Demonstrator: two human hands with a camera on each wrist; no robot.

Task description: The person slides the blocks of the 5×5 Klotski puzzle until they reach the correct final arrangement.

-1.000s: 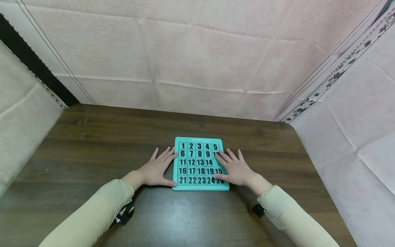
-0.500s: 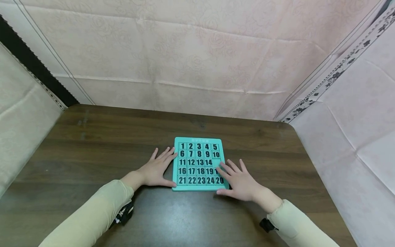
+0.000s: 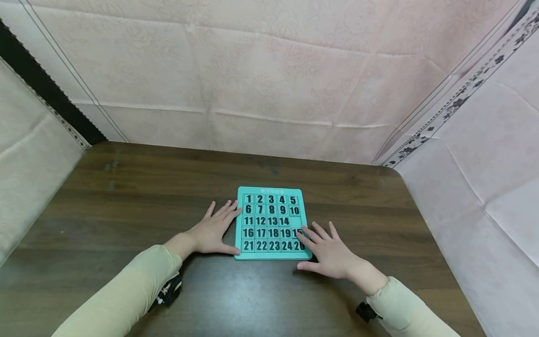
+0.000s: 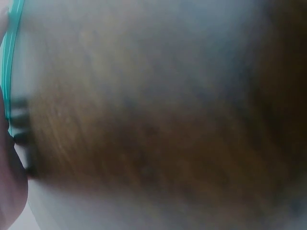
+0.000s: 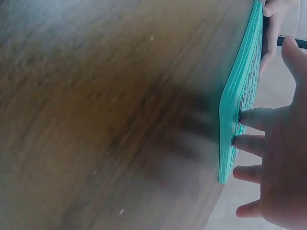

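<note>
A teal number slide puzzle (image 3: 269,256) lies flat on the table, its numbered tiles in rows. A gap shows in the third row, right of tile 14 (image 3: 284,221). My left hand (image 3: 208,235) has its fingers spread, fingertips and thumb at the puzzle's left edge. My right hand (image 3: 330,255) reaches over the right edge with extended fingers. Its fingertips are over tile 15 (image 3: 297,232) and partly cover it; the thumb is off the board. In the right wrist view, the fingers of the right hand (image 5: 288,167) meet the puzzle's side (image 5: 228,110).
The dark wooden table (image 3: 147,201) extends around the puzzle. A pale patterned cloth (image 3: 269,84) hangs behind it, and more cloth (image 3: 484,187) flanks the right side. Black straps sit on both wrists.
My right hand has moved toward me and to the right, uncovering tile 10 and the gap in the third row. Its thumb has left the board. The left hand stays in place.
</note>
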